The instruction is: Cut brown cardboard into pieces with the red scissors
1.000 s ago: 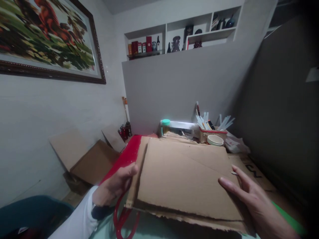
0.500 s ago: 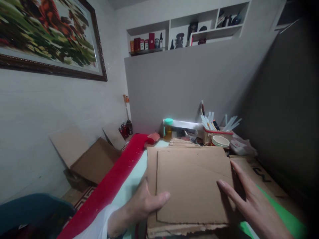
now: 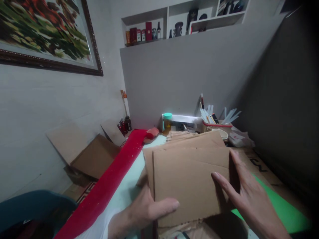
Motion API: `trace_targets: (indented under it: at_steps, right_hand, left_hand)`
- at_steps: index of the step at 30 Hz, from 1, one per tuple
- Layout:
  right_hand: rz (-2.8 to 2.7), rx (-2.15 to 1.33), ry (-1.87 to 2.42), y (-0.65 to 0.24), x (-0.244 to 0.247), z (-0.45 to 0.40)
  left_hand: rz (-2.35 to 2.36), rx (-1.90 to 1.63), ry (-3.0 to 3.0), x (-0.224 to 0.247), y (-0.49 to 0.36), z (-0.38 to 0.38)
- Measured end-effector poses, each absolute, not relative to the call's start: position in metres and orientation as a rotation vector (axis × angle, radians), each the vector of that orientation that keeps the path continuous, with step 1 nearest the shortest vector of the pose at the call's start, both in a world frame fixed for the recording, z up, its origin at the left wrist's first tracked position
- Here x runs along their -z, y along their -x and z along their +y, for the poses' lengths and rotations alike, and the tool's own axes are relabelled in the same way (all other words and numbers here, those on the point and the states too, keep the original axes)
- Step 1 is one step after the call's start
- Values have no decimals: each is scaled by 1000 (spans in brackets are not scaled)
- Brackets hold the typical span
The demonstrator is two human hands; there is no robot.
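Observation:
A flat brown cardboard piece is held in front of me, with at least one more sheet under its left side. My left hand grips its lower left, thumb laid across the face and fingers hidden beneath. At the right edge, my right hand is closed around it, thumb on the face and fingertips at or behind the side. Behind its top edge another cardboard sheet shows at an angle. The cardboard's lower edge is torn and rough.
A bottle with a turquoise lid stands at the back. To its right are a basket of white strips and a white bag. Red cloth runs along the left side. A green sheet lies at right, and an open cardboard box sits left.
The held cardboard has turned slightly and its near edge has lifted away from what lies below. My left thumb reaches further across it. A sheet behind now shows at an angle. The view has tilted down.

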State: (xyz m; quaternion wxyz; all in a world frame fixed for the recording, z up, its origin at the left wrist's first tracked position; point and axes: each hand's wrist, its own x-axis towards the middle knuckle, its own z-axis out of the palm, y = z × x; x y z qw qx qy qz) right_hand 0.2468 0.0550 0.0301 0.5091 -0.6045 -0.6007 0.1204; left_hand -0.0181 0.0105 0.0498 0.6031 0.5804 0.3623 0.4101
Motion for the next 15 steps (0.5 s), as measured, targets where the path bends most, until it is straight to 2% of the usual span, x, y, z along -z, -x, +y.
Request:
trace_targets:
  at_steps: [4,15]
  right_hand:
    - [-1645,-137,1414,-249,-28,55]
    - [-1699,-7,1354,-245,-26,54]
  left_hand:
    - [817,-859,-1398,-47,16,5]
    - [831,-967,-1059,-27,10,-1]
